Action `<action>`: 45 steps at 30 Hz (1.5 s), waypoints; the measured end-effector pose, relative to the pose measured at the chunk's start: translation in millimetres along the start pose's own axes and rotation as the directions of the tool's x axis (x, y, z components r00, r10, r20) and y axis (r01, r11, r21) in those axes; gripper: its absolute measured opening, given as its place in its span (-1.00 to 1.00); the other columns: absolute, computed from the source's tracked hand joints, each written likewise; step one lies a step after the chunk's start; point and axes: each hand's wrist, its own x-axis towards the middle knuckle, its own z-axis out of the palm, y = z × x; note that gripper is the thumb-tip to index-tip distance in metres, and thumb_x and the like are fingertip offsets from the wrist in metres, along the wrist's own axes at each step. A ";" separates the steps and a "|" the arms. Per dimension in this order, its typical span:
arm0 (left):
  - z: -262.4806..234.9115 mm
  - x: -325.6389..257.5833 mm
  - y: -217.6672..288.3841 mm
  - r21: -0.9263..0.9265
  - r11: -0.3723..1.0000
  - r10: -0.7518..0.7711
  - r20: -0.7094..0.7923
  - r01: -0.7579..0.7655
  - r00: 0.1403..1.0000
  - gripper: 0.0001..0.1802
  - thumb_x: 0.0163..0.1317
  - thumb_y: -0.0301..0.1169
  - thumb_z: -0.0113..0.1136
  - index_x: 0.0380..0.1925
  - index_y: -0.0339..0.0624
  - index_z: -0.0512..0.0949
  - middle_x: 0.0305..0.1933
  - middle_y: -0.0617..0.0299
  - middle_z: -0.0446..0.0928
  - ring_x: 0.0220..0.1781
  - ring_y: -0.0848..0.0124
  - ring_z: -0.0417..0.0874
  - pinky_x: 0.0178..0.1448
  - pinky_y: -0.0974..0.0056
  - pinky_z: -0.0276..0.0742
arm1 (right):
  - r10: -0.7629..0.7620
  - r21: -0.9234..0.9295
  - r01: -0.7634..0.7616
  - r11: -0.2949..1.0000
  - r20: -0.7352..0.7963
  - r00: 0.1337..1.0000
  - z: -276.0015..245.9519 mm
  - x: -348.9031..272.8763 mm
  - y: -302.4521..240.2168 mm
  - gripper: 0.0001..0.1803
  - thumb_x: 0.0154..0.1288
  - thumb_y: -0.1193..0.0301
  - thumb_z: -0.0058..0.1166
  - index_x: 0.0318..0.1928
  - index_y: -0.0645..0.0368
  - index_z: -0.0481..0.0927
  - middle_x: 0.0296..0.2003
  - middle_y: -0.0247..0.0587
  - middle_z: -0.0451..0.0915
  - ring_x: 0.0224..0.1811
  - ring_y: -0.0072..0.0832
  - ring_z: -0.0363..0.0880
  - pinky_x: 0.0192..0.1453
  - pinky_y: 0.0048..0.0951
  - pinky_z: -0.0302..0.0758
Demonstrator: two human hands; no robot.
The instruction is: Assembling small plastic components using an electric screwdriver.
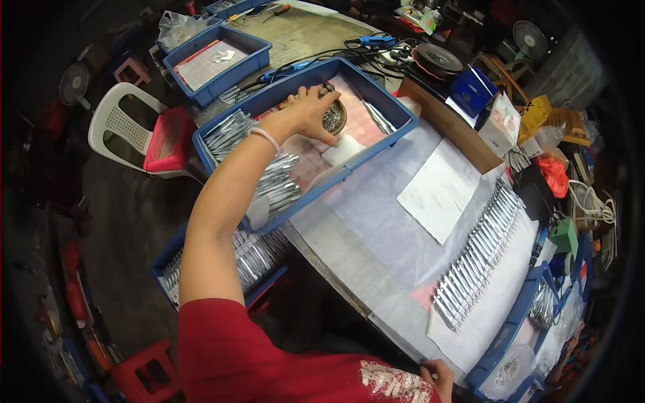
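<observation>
My left hand (pixel 308 115) reaches into a large blue tray (pixel 306 209), thumb and fingers curved around a round brown bowl (pixel 334 119) of small metal parts. The thumb lies at the bowl's near side and the fingers at its far side. Bundles of slim silver metal rods (pixel 277 181) lie in the tray's left part, under and beside my left forearm. At the table's front edge, my right hand (pixel 439 378) shows only partly, its fingers curled; what they hold, if anything, is hidden.
Metal pieces (pixel 477 255) lie in a long row on white paper at right. A white sheet (pixel 440 190) lies mid-table beside a brown board (pixel 447 121). Other blue trays (pixel 218 60) stand behind and at right. A chair (pixel 127 124) stands left.
</observation>
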 end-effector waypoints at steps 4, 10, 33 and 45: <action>1.9 15.9 -10.3 -0.021 0.999 0.025 -0.075 -0.027 0.997 0.18 -0.38 0.14 0.48 0.33 0.19 0.14 0.21 -0.12 0.24 0.20 -0.12 0.25 0.17 -0.14 0.22 | -0.250 -0.052 0.252 0.966 0.045 0.967 -30.4 37.4 -81.2 -0.74 0.13 0.51 0.22 -0.15 0.29 0.54 -0.42 -0.12 0.57 -0.42 -0.38 0.54 -0.36 -0.43 0.46; 2.4 -8.9 -32.5 -0.013 0.996 -0.086 -0.018 0.085 0.996 0.20 -0.38 0.10 0.48 0.35 0.14 0.11 0.19 -0.16 0.26 0.20 -0.13 0.26 0.19 -0.14 0.24 | -0.652 -0.174 0.637 0.750 -0.041 0.757 -33.7 196.0 -191.5 -0.84 0.04 0.66 0.12 -0.31 0.25 0.53 -0.42 -0.12 0.55 -0.39 -0.27 0.57 -0.27 -0.41 0.47; 3.8 -6.5 -25.4 0.011 1.000 0.001 0.054 -0.001 0.999 0.18 -0.42 -0.01 0.47 0.33 0.00 0.17 0.25 -0.28 0.17 0.32 -0.27 0.14 0.30 -0.24 0.13 | -0.355 -0.466 0.671 0.576 0.597 0.720 91.8 499.0 -322.9 -0.73 -0.19 0.38 0.21 -0.45 0.34 0.57 -0.54 0.00 0.58 -0.50 -0.25 0.56 -0.46 -0.30 0.43; 5.8 -9.7 -7.6 -0.047 0.991 0.122 -0.057 -0.125 0.991 0.19 -0.40 0.05 0.48 0.35 0.04 0.14 0.20 -0.15 0.25 0.22 -0.16 0.26 0.23 -0.22 0.21 | -0.490 0.241 0.460 0.854 0.079 0.868 -40.8 401.6 -336.4 -0.69 0.08 0.55 0.08 -0.10 0.22 0.43 -0.42 -0.40 0.46 -0.45 -0.70 0.42 -0.38 -0.67 0.42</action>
